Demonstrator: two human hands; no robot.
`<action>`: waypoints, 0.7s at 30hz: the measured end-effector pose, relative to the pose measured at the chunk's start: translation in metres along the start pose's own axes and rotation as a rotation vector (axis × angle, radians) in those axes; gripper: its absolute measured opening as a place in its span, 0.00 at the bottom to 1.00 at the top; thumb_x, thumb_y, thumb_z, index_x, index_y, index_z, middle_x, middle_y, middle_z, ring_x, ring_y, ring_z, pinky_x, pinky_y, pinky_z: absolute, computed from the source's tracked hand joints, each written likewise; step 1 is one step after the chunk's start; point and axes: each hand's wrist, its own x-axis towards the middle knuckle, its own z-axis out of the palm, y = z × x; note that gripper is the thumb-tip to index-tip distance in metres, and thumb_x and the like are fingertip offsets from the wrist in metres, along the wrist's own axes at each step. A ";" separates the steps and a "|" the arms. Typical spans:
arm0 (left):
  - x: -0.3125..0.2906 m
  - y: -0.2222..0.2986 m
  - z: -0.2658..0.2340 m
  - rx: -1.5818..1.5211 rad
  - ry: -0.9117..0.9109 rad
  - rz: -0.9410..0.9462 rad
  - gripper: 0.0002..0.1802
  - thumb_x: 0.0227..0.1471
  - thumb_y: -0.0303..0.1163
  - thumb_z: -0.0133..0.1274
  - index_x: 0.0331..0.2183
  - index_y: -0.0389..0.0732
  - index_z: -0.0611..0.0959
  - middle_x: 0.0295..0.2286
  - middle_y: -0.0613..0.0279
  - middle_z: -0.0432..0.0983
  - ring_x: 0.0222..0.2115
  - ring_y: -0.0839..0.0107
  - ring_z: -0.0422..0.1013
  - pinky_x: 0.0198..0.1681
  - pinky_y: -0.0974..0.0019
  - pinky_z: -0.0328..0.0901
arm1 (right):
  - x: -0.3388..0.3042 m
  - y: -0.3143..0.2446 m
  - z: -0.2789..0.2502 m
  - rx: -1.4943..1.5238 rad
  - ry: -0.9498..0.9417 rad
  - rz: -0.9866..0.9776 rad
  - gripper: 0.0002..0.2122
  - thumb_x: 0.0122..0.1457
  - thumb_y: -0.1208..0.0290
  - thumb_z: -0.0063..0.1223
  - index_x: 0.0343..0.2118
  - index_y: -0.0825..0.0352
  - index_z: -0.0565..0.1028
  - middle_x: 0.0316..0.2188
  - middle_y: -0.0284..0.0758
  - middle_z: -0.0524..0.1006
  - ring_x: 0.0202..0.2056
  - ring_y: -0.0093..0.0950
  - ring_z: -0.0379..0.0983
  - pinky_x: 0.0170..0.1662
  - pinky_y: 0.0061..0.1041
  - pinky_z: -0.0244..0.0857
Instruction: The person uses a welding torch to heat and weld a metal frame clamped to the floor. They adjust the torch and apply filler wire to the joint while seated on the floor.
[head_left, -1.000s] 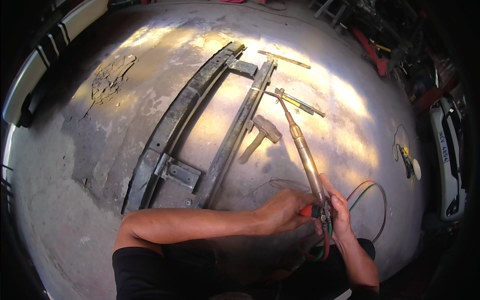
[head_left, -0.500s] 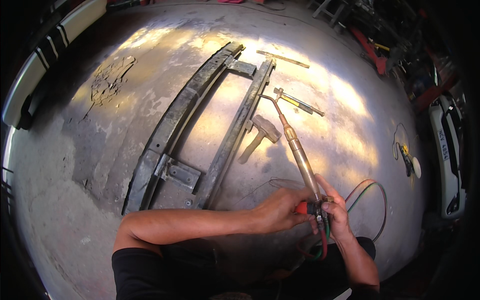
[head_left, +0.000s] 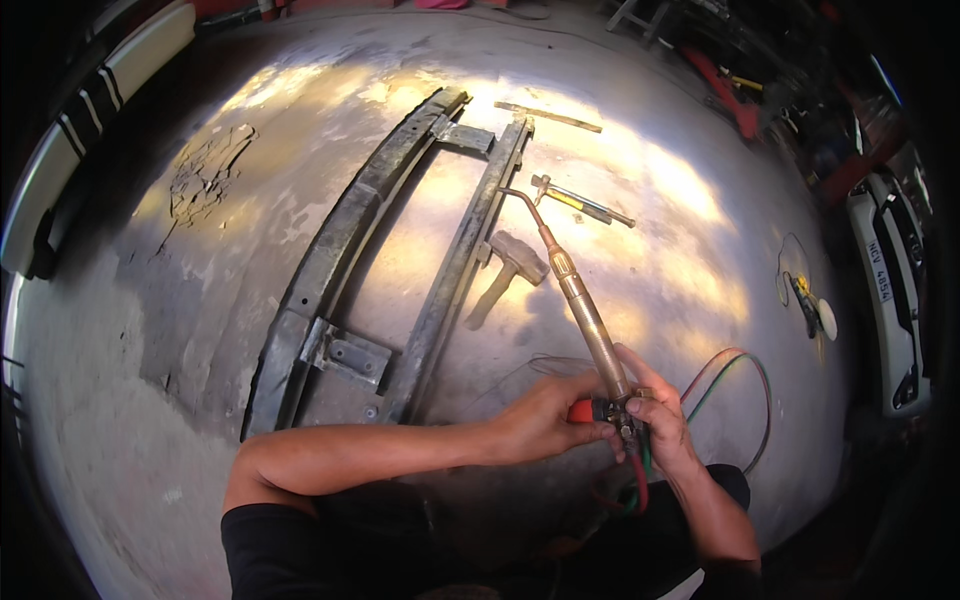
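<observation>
A brass gas torch [head_left: 595, 325] with a thin bent nozzle points up and away to the left. My right hand [head_left: 662, 425] is closed round its valve end, the thumb pressed on the fittings. From the left, my left hand [head_left: 550, 415] reaches the same end, fingers closed on a small red-and-black piece [head_left: 588, 410]; whether this belongs to the torch I cannot tell. A red hose and a green hose [head_left: 715, 375] run from the torch. Beyond, the nozzle tip overlaps a long narrow metal bar [head_left: 460, 270] in view; contact is unclear. No flame shows.
Left of the bar lies a curved metal beam [head_left: 335, 240] with brackets. A sledgehammer [head_left: 515, 262], a smaller hammer [head_left: 585, 202] and a flat strip [head_left: 548, 116] lie on the concrete floor. An angle grinder [head_left: 812, 305] is farther right, near a white bumper [head_left: 893, 300].
The whole view has shifted slightly, so the floor items appear a little farther left. Both hands stay on the torch's valve end, and the torch keeps nearly the same tilt.
</observation>
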 end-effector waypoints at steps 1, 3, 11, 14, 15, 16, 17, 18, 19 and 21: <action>-0.001 -0.001 -0.001 -0.029 -0.006 -0.016 0.20 0.53 0.34 0.67 0.48 0.41 0.82 0.29 0.61 0.78 0.27 0.73 0.70 0.33 0.66 0.66 | 0.000 -0.001 0.000 0.001 -0.025 -0.018 0.31 0.64 0.66 0.45 0.70 0.69 0.55 0.39 0.43 0.79 0.23 0.26 0.76 0.21 0.24 0.73; 0.000 -0.007 -0.001 -0.049 -0.008 -0.082 0.21 0.53 0.34 0.67 0.48 0.41 0.82 0.29 0.64 0.78 0.27 0.76 0.69 0.33 0.68 0.66 | 0.002 -0.003 0.000 0.008 -0.060 -0.055 0.33 0.65 0.63 0.47 0.70 0.70 0.54 0.40 0.45 0.80 0.23 0.26 0.77 0.21 0.25 0.74; 0.012 0.001 0.008 0.022 -0.095 -0.298 0.18 0.53 0.31 0.68 0.44 0.36 0.80 0.32 0.69 0.79 0.30 0.85 0.67 0.34 0.75 0.64 | -0.005 -0.006 -0.009 -0.148 0.036 -0.009 0.27 0.72 0.60 0.46 0.71 0.57 0.57 0.33 0.32 0.78 0.24 0.17 0.73 0.24 0.20 0.71; 0.010 0.001 0.010 -0.005 -0.004 -0.260 0.19 0.53 0.30 0.67 0.44 0.35 0.79 0.33 0.65 0.80 0.31 0.83 0.69 0.35 0.74 0.66 | 0.003 -0.003 -0.012 -0.068 -0.003 0.021 0.28 0.71 0.60 0.47 0.71 0.56 0.57 0.30 0.30 0.76 0.22 0.16 0.72 0.24 0.19 0.70; 0.010 -0.007 0.015 -0.031 0.007 -0.221 0.19 0.53 0.30 0.67 0.44 0.35 0.79 0.35 0.62 0.82 0.31 0.81 0.70 0.36 0.73 0.67 | 0.000 0.001 -0.013 -0.071 -0.009 -0.001 0.28 0.71 0.60 0.47 0.71 0.56 0.57 0.29 0.30 0.75 0.22 0.16 0.72 0.24 0.19 0.70; 0.010 -0.011 0.017 -0.057 0.023 -0.182 0.20 0.53 0.29 0.67 0.44 0.34 0.79 0.36 0.59 0.83 0.31 0.80 0.71 0.37 0.72 0.68 | -0.001 0.002 -0.015 -0.077 -0.019 -0.022 0.28 0.71 0.59 0.48 0.71 0.56 0.57 0.27 0.29 0.75 0.21 0.16 0.71 0.23 0.19 0.69; 0.010 -0.012 0.017 -0.042 0.025 -0.197 0.19 0.53 0.29 0.67 0.44 0.34 0.78 0.36 0.59 0.83 0.32 0.80 0.71 0.38 0.72 0.68 | -0.001 0.003 -0.018 -0.073 -0.030 -0.029 0.28 0.70 0.62 0.48 0.71 0.58 0.57 0.27 0.30 0.76 0.22 0.17 0.72 0.24 0.19 0.70; 0.010 -0.014 0.019 -0.032 0.020 -0.213 0.19 0.53 0.29 0.67 0.44 0.34 0.78 0.36 0.59 0.83 0.34 0.81 0.72 0.39 0.72 0.69 | -0.003 0.004 -0.021 -0.069 -0.034 -0.030 0.29 0.69 0.64 0.49 0.71 0.59 0.57 0.27 0.32 0.76 0.22 0.17 0.73 0.24 0.20 0.70; 0.011 -0.015 0.020 -0.022 0.018 -0.229 0.19 0.53 0.28 0.67 0.43 0.34 0.78 0.35 0.59 0.83 0.35 0.82 0.73 0.39 0.73 0.69 | -0.005 0.004 -0.022 -0.065 -0.039 -0.032 0.29 0.69 0.66 0.50 0.71 0.61 0.57 0.27 0.33 0.77 0.22 0.18 0.74 0.24 0.21 0.71; 0.010 -0.013 0.020 -0.055 -0.007 -0.272 0.17 0.54 0.25 0.65 0.43 0.34 0.77 0.36 0.62 0.79 0.36 0.81 0.71 0.40 0.74 0.68 | -0.006 0.000 -0.020 -0.098 -0.020 -0.041 0.30 0.68 0.66 0.52 0.71 0.61 0.56 0.27 0.32 0.77 0.23 0.18 0.73 0.24 0.21 0.69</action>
